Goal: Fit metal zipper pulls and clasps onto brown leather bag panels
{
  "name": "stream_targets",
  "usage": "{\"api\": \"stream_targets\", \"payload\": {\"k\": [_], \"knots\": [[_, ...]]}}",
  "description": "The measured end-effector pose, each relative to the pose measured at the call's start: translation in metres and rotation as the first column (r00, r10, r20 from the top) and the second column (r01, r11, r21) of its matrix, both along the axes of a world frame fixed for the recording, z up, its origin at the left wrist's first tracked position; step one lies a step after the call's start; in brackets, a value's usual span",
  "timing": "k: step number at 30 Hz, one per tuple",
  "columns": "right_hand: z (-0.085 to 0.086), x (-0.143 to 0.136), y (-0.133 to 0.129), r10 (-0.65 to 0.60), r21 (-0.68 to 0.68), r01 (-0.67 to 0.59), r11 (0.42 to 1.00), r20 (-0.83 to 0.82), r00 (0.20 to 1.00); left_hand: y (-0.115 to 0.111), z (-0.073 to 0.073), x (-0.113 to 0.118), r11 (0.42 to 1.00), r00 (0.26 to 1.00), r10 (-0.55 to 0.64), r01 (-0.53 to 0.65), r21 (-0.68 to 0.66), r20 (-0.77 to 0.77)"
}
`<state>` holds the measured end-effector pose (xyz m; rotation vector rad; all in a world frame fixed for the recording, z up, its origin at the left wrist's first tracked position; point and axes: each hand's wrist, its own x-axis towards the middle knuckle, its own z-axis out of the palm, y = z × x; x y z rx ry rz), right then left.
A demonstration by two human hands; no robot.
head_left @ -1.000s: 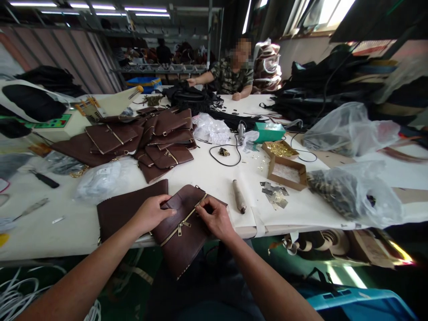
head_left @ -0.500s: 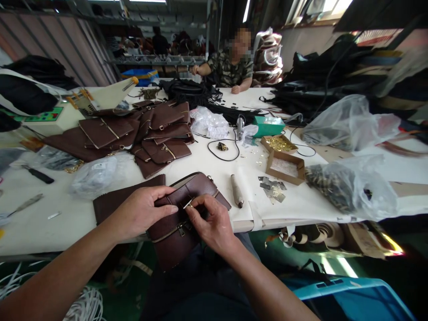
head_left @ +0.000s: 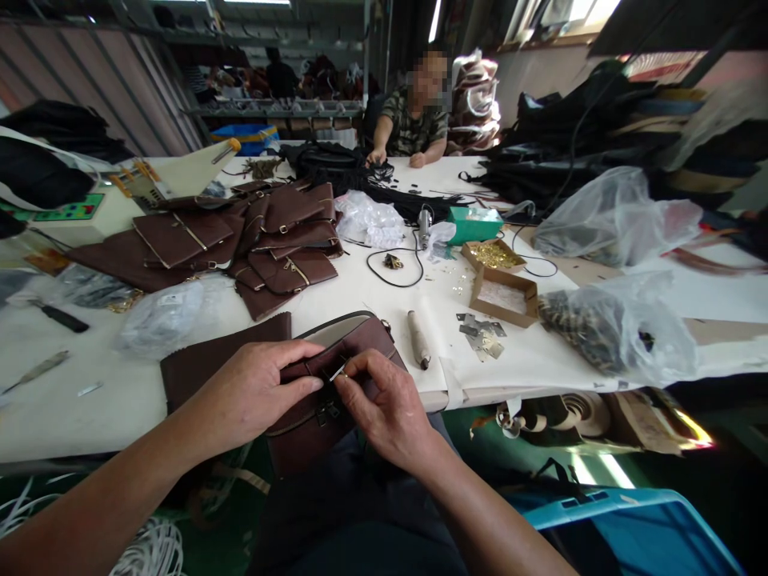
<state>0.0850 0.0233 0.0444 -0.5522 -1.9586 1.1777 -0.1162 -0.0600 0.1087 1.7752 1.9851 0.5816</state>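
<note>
Through the head camera I see the left hand [head_left: 255,392] holding the top edge of a dark brown leather bag [head_left: 294,448]. The right hand [head_left: 390,408] pinches a thin silvery metal strip [head_left: 338,373] at the bag's front, near the left thumb tip; I can't tell whether it pierces the leather. On the long white tabletop [head_left: 354,292] I make out a grey cylindrical tool with a dark tip [head_left: 418,336] beside flat silvery metal plates [head_left: 480,334]. Across from me sits a person in a camouflage shirt [head_left: 414,120], one hand at black straps.
</note>
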Motion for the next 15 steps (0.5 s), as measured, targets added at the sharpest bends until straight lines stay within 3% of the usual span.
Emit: {"api": "stream_targets", "payload": {"k": [9, 15], "knots": [[0.011, 0.014, 0.000, 0.086, -0.080, -0.081, 0.993, 0.055, 0.995, -0.003, 0.002, 0.016, 0.999, 1.000, -0.003, 0.004, 0.054, -0.022], [0.015, 0.026, 0.013, 0.166, -0.014, -0.165, 0.986, 0.100, 0.981, -0.001, 0.010, 0.016, 0.999, 0.991, -0.017, 0.022, -0.038, 0.131]]}}
